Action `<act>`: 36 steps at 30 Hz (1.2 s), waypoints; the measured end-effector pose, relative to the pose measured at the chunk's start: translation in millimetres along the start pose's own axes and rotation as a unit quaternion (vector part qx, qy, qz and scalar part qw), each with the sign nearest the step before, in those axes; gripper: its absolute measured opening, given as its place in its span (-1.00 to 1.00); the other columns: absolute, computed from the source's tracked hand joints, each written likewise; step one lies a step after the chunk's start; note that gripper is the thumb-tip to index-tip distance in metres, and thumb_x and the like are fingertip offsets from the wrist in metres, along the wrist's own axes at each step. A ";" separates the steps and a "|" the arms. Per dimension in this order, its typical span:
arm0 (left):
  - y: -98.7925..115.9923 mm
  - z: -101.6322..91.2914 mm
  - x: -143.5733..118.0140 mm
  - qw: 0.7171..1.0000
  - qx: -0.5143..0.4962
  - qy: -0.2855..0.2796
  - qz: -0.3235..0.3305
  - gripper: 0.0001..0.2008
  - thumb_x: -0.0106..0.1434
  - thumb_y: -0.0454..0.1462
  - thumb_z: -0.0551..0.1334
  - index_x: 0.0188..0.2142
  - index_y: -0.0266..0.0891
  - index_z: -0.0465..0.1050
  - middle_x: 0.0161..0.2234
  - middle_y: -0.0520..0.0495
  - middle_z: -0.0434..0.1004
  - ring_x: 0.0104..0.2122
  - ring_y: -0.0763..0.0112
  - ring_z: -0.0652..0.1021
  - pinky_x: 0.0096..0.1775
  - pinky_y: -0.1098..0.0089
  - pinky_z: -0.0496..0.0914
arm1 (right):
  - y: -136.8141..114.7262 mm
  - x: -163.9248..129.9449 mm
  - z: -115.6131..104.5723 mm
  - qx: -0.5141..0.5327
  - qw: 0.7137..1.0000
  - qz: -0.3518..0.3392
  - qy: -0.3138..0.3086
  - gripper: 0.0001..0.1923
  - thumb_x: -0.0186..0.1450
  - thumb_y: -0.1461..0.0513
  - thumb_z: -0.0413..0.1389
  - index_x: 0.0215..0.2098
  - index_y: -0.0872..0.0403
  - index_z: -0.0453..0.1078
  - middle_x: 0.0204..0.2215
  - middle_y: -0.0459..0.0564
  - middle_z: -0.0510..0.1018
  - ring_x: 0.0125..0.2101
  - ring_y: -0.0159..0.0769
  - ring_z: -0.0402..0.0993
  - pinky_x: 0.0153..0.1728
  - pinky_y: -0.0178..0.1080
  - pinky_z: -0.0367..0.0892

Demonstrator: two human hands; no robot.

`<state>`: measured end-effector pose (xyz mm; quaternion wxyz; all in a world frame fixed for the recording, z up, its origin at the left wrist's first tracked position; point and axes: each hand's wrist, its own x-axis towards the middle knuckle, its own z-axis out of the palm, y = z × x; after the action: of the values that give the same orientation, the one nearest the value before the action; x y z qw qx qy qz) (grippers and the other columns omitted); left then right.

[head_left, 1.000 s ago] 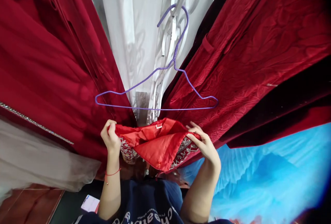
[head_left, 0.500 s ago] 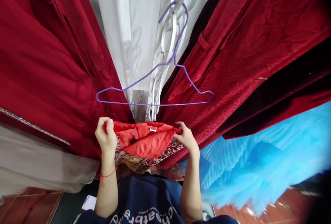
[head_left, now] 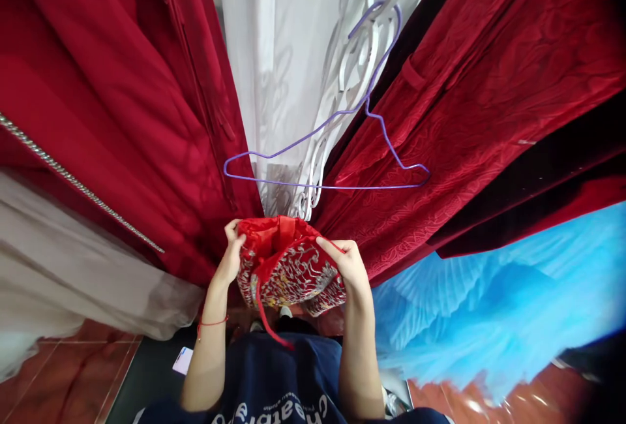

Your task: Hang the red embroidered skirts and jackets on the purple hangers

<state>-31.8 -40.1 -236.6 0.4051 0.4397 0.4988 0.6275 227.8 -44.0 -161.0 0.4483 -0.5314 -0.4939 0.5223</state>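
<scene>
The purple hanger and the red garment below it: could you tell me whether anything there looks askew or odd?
The purple wire hanger hangs empty and tilted, its left end lower than its right. Below it, both hands, left hand and right hand, hold the red embroidered garment bunched up, with a red strap dangling loose.

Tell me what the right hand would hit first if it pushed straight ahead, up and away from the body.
The right hand, gripping the red embroidered garment, would probably meet the dark red patterned dress hanging just beyond it, perhaps brushing the purple wire hanger; depth is unclear.
</scene>
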 end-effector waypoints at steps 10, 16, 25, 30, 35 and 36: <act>30.5 -17.9 -28.2 0.979 0.176 -0.105 -0.016 -0.52 0.17 -0.07 0.34 0.04 -0.17 0.39 -0.05 -0.15 0.60 -0.07 0.18 0.61 0.01 0.23 0.45 | -1.6 -3.4 4.0 0.368 0.909 0.107 0.164 -0.83 0.07 0.16 0.32 -0.39 0.07 0.54 -0.48 -0.13 0.65 -0.50 -0.30 0.56 -0.34 -0.23 0.51; 77.1 50.2 -76.0 0.881 0.414 -0.227 -0.042 -0.09 -0.06 0.14 0.43 0.23 -0.09 0.23 -0.07 -0.15 0.64 -0.08 -0.06 0.62 -0.12 0.19 0.44 | -6.1 -6.7 5.1 0.309 0.919 0.041 0.242 -0.73 -0.01 0.13 0.39 -0.41 0.13 0.54 -0.54 -0.13 0.61 -0.57 -0.37 0.47 -0.48 -0.30 0.41; 72.0 111.3 -57.3 0.844 0.528 -0.037 -0.084 -0.69 0.39 -0.17 0.05 -0.21 -0.18 0.57 -0.23 -0.23 0.68 -0.14 0.02 0.65 -0.18 0.24 0.42 | -15.7 -13.4 -19.4 0.108 0.976 -0.055 0.183 -0.44 0.14 -0.07 0.31 -0.67 0.06 0.14 -0.75 -0.27 0.14 -0.71 -0.54 -0.01 -0.67 -0.36 -0.04; 90.3 138.4 -78.3 0.894 0.443 0.065 -0.027 -0.67 0.37 -0.23 0.08 0.04 -0.29 0.47 -0.12 -0.28 0.66 -0.09 0.06 0.63 -0.07 0.24 0.43 | -22.8 -43.2 -22.5 -0.040 0.988 -0.137 0.060 -0.50 0.35 -0.07 0.11 -0.57 0.09 0.24 -0.66 -0.21 0.22 -0.61 -0.49 0.08 -0.57 -0.36 0.05; 106.2 150.0 -131.8 0.926 0.369 0.077 -0.004 -0.65 0.40 -0.15 0.06 0.07 -0.23 0.41 -0.08 -0.20 0.65 -0.06 0.12 0.62 -0.04 0.24 0.44 | -16.6 -80.6 -33.9 -0.061 0.969 -0.167 -0.173 -0.68 0.44 0.00 0.01 -0.26 0.07 0.38 -0.41 -0.11 0.45 -0.40 -0.38 0.36 -0.30 -0.33 0.30; 109.5 146.8 -143.7 0.928 0.366 0.070 0.004 -0.66 0.38 -0.10 0.10 0.02 -0.22 0.41 -0.11 -0.18 0.65 -0.10 0.13 0.62 -0.06 0.25 0.44 | -12.9 -84.6 -37.2 -0.046 0.960 -0.170 -0.217 -0.67 0.45 -0.02 -0.03 -0.18 0.05 0.37 -0.34 -0.08 0.48 -0.32 -0.33 0.41 -0.22 -0.29 0.33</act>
<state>141.9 -155.7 -133.3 0.1779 0.5146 0.7189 0.4322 266.9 -125.1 -136.8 0.3876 -0.3332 -0.6859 0.5179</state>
